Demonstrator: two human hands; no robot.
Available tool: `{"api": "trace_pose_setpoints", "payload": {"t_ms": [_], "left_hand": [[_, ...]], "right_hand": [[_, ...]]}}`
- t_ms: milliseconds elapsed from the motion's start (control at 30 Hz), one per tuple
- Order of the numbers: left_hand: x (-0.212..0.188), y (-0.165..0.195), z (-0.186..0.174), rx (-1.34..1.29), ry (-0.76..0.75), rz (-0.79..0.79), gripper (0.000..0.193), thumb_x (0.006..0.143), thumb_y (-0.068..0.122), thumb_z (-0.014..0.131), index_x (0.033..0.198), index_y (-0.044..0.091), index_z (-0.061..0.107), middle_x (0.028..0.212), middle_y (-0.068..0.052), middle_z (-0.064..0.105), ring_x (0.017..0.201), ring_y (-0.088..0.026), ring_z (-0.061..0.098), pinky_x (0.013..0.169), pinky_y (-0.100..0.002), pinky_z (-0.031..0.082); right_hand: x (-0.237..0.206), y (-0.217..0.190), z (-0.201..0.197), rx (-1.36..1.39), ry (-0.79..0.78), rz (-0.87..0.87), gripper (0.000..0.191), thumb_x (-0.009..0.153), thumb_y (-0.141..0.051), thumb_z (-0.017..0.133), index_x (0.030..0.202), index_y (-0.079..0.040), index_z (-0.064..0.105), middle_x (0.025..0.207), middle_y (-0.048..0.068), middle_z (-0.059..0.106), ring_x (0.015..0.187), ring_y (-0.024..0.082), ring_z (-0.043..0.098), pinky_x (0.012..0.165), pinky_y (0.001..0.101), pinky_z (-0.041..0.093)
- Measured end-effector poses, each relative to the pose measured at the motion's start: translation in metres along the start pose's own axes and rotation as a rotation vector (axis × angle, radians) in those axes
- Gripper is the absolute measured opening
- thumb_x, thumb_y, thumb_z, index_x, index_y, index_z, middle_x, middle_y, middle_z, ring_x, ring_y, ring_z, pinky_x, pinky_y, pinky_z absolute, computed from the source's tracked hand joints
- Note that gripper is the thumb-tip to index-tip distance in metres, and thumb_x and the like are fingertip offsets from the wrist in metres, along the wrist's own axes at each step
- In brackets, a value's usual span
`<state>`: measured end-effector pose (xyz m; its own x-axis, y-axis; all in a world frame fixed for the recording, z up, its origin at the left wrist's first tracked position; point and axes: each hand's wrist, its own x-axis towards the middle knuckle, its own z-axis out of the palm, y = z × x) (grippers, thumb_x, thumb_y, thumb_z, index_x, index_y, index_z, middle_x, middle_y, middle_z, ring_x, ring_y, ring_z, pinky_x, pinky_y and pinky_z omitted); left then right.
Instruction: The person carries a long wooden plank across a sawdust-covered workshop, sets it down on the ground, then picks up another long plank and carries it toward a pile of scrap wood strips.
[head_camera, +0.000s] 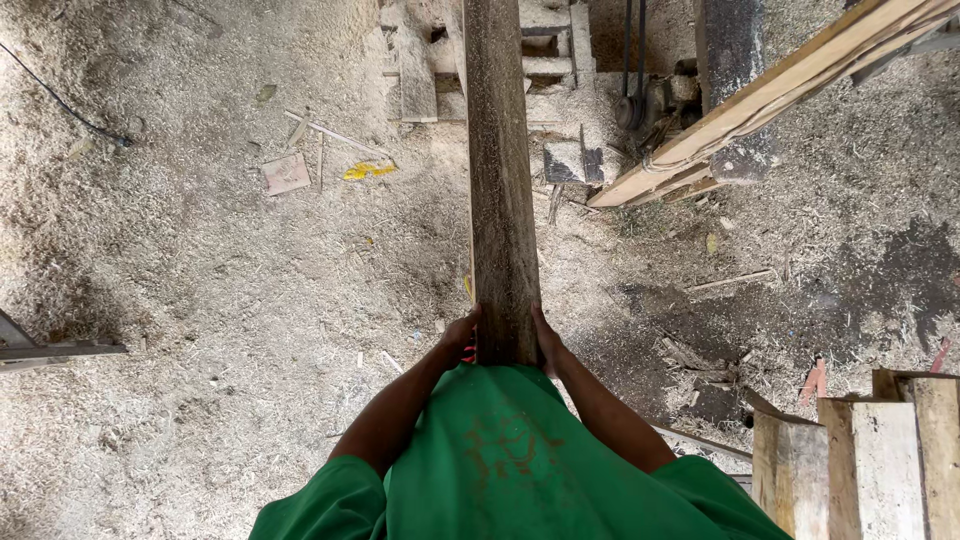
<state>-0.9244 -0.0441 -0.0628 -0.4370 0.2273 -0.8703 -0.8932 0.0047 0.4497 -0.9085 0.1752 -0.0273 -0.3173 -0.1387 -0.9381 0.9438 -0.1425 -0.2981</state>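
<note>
Timber filled the middle of my view: one long, rough-sawn plank (500, 180), grey-brown and dusted with sawdust, running straight away from my chest toward the far side of the floor, its long axis in line with my gaze. Its near end sat against my green shirt (500, 460), and my hands clamped it from either side there. My left hand (462, 335) was pressed flat to the left face with the fingers curled onto the wood; my right hand (547, 342) did the same on the right face, so both were closed on the plank, neither spread. They looked level with each other, neither nearer the far end, and the whole length of the plank lay forward of them. The far end ran out of sight at the top edge, over a low wooden frame (480, 60) half buried in shavings. I judged the piece heavy and stiff, square-edged, with a coarse face that would grip bare skin well. Below it the floor (200, 300) was a soft carpet of pale sawdust, littered with offcuts, thin slats and a small flat scrap (286, 173). A paler, cleaner beam (770, 100) slanted across the upper right, and a stack of sawn boards (870, 465) with chalky ends stood at the lower right.
</note>
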Motion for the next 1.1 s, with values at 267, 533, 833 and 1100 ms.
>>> {"api": "trace_pose_setpoints", "payload": {"t_ms": [267, 533, 833, 1100], "left_hand": [[0.008, 0.012, -0.003, 0.006, -0.014, -0.029, 0.083, 0.093, 0.075, 0.046, 0.14, 0.008, 0.059, 0.14, -0.016, 0.061, 0.124, -0.032, 0.058, 0.102, -0.048, 0.046], [0.013, 0.026, -0.005, -0.004, -0.007, -0.04, 0.083, 0.091, 0.076, 0.048, 0.139, 0.009, 0.061, 0.137, -0.014, 0.063, 0.119, -0.03, 0.06, 0.1, -0.047, 0.047], [0.021, 0.039, -0.006, -0.006, -0.009, -0.031, 0.082, 0.092, 0.075, 0.047, 0.138, 0.008, 0.061, 0.135, -0.014, 0.064, 0.118, -0.03, 0.061, 0.099, -0.046, 0.047], [0.026, 0.049, -0.007, 0.007, -0.012, 0.002, 0.086, 0.092, 0.075, 0.047, 0.141, 0.006, 0.059, 0.139, -0.017, 0.061, 0.119, -0.032, 0.06, 0.099, -0.047, 0.049]], "right_hand": [[-0.001, -0.015, 0.003, -0.019, -0.019, -0.046, 0.124, 0.07, -0.096, 0.043, 0.161, -0.012, 0.03, 0.161, 0.022, 0.041, 0.146, 0.041, 0.043, 0.117, 0.0583, 0.037], [0.004, -0.028, 0.006, 0.005, -0.043, -0.038, 0.122, 0.071, -0.095, 0.043, 0.161, -0.014, 0.031, 0.16, 0.021, 0.043, 0.145, 0.041, 0.045, 0.117, 0.0572, 0.038], [0.006, -0.042, 0.008, 0.008, -0.073, -0.053, 0.122, 0.071, -0.095, 0.041, 0.161, -0.015, 0.029, 0.161, 0.022, 0.041, 0.145, 0.042, 0.045, 0.116, 0.0576, 0.038], [0.013, -0.055, 0.006, -0.014, 0.038, 0.008, 0.123, 0.07, -0.096, 0.043, 0.161, -0.014, 0.033, 0.16, 0.022, 0.043, 0.145, 0.041, 0.045, 0.116, 0.0587, 0.038]]}}
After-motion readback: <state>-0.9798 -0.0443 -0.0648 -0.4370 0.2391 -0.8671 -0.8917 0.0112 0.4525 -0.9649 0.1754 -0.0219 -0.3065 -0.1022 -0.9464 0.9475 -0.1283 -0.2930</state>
